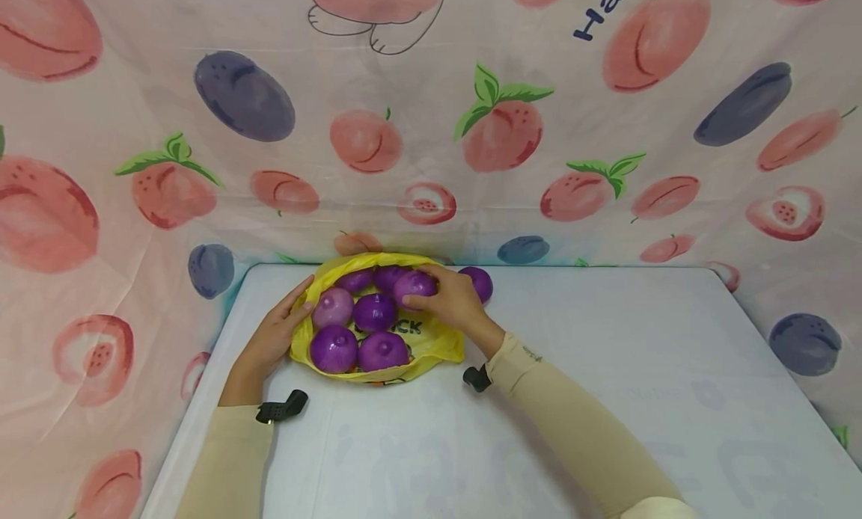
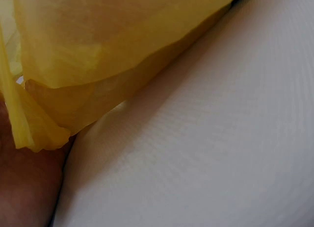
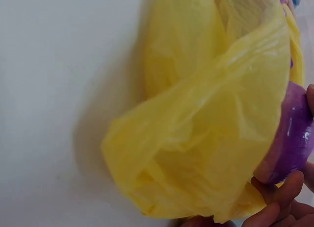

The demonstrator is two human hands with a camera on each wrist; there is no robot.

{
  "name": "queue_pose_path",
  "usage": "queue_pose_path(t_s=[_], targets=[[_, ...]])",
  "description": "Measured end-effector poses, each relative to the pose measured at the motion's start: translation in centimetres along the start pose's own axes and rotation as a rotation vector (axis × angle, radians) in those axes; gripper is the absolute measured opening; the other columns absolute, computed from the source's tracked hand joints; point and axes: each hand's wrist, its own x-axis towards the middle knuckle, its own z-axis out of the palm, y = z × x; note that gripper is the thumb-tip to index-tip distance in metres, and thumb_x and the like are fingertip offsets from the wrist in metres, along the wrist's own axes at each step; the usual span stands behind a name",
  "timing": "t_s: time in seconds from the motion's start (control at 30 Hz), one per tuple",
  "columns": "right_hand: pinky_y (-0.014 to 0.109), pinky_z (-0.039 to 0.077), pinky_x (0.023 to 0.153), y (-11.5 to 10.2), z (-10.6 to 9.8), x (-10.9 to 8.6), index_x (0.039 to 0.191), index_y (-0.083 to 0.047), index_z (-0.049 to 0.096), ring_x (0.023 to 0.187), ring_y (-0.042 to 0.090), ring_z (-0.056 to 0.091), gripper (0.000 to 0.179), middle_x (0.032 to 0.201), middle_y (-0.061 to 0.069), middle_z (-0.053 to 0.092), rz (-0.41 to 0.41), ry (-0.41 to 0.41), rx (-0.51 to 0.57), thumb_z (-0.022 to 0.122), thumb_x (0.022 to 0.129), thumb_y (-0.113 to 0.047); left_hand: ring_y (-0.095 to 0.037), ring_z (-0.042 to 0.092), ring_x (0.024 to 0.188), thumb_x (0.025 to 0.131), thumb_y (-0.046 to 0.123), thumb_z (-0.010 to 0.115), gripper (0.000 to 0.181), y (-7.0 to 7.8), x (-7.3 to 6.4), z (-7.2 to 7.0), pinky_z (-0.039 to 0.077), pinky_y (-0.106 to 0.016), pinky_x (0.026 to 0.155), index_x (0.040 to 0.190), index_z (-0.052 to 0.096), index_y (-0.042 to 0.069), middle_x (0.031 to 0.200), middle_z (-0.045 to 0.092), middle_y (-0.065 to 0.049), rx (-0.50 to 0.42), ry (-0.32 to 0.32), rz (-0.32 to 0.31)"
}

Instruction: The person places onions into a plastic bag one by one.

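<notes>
In the head view a yellow plastic bag lies with its mouth spread wide, showing several glossy purple onions inside. My left hand holds the bag's left rim; the left wrist view has yellow plastic lying over the palm, its fingertips hidden. Reaching over the right side, my right hand grips one purple onion at the bag's mouth. The right wrist view shows fingers around that onion, partly behind the bag's plastic.
Another purple onion sits outside the bag near the back edge, just beyond my right hand. A white table carries everything. Fruit-printed cloth hangs behind and along the sides.
</notes>
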Motion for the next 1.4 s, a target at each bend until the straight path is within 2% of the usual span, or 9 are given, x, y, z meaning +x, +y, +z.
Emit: queue_pose_path(t_s=[0.33, 0.93, 1.4], targets=[[0.047, 0.049, 0.111, 0.1, 1.1, 0.5, 0.147, -0.019, 0.056, 0.129, 0.031, 0.060, 0.074, 0.144, 0.008, 0.062, 0.001, 0.017, -0.029, 0.080, 0.085, -0.052, -0.026, 0.014, 0.159, 0.104, 0.049, 0.051, 0.059, 0.0, -0.1, 0.0, 0.020, -0.053, 0.127, 0.159, 0.028, 0.046, 0.173, 0.015, 0.003, 0.007, -0.004, 0.007], [0.048, 0.048, 0.111, 0.7, 1.7, 0.8, 0.147, -0.021, 0.055, 0.131, 0.031, 0.059, 0.074, 0.144, 0.006, 0.062, -0.006, 0.005, -0.097, 0.078, 0.085, -0.053, -0.027, 0.014, 0.159, 0.104, 0.050, 0.051, 0.059, 0.0, -0.1, 0.0, 0.020, -0.054, 0.127, 0.159, 0.028, 0.047, 0.172, 0.016, 0.004, 0.019, 0.005, 0.004], [0.049, 0.049, 0.111, 0.9, 2.0, 1.0, 0.149, -0.024, 0.054, 0.133, 0.032, 0.057, 0.075, 0.145, 0.006, 0.062, 0.032, -0.027, -0.134, 0.079, 0.085, -0.054, -0.026, 0.013, 0.159, 0.105, 0.049, 0.050, 0.058, 0.1, 0.0, 0.0, 0.019, -0.054, 0.128, 0.159, 0.028, 0.047, 0.172, 0.015, 0.004, 0.024, 0.006, 0.003]])
